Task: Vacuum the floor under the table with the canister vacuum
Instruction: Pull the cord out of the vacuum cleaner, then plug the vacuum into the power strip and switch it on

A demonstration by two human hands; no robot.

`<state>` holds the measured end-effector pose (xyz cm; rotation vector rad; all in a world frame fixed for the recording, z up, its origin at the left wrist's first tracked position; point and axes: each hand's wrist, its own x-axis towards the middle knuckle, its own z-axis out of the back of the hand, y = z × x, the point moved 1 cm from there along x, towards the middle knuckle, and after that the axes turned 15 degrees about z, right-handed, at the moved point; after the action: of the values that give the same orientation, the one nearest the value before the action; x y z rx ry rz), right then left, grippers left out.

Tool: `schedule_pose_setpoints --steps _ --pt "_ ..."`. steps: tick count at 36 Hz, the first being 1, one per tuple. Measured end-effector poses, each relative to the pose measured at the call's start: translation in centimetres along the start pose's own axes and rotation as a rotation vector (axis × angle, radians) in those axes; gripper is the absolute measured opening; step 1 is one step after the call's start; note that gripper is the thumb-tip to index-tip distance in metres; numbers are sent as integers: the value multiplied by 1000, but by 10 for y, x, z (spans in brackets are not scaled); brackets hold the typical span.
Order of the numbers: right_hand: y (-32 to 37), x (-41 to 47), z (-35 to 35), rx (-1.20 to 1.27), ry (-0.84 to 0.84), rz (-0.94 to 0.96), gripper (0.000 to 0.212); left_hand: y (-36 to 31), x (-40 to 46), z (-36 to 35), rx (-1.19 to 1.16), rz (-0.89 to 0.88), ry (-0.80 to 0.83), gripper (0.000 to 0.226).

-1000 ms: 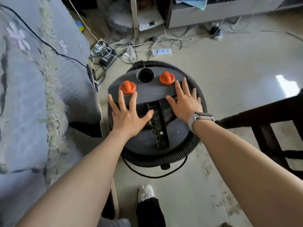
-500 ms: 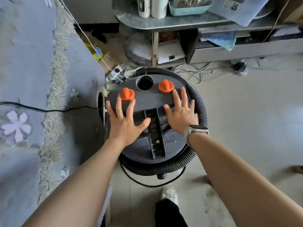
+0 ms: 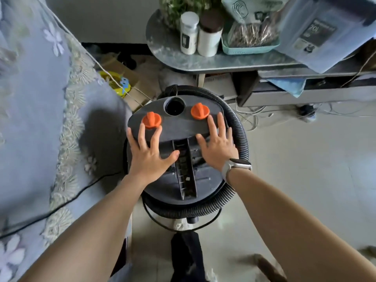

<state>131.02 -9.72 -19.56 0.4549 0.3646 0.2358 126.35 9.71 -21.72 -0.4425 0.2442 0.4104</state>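
Note:
The canister vacuum (image 3: 179, 129) stands on the floor in front of me, seen from above: a dark grey round lid with two orange knobs (image 3: 151, 120), a round hole between them and a ribbed black hose (image 3: 238, 127) coiled around it. My left hand (image 3: 148, 153) lies flat on the lid's left half, fingers spread, fingertips just below the left knob. My right hand (image 3: 218, 145), with a watch on the wrist, lies flat on the right half beside the central handle slot. The table (image 3: 203, 62), grey with a rounded end, stands just beyond the vacuum.
A bed with a blue flowered cover (image 3: 40, 119) fills the left side, close against the vacuum; a black cable runs over it. Bottles (image 3: 189, 33), a teal tray and bags sit on the table. Cables and a power strip (image 3: 307, 113) lie on the floor beneath.
The vacuum and both flat hands have moved forward, closer to the table, whose top has come into view. A dark chair at the right has left the view.

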Motion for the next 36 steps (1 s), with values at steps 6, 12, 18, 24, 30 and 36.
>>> schedule_pose_setpoints --steps 6,12,18,24,30,36 --pt "1 29 6 30 -29 30 68 -2 36 10 3 -104 -94 88" --pt "-2 30 15 106 -102 120 63 2 49 10 69 -69 -69 89" --pt "-24 39 29 530 -319 -50 55 -5 41 22 -11 8 -2 83" --pt "-41 68 54 785 -212 -318 26 -47 36 35 -137 257 -20 82" --pt "-38 74 91 976 -175 -211 30 -95 24 27 -153 163 -105 65" --pt "-16 89 118 904 -36 127 18 -116 35 28 -216 216 -121 62"
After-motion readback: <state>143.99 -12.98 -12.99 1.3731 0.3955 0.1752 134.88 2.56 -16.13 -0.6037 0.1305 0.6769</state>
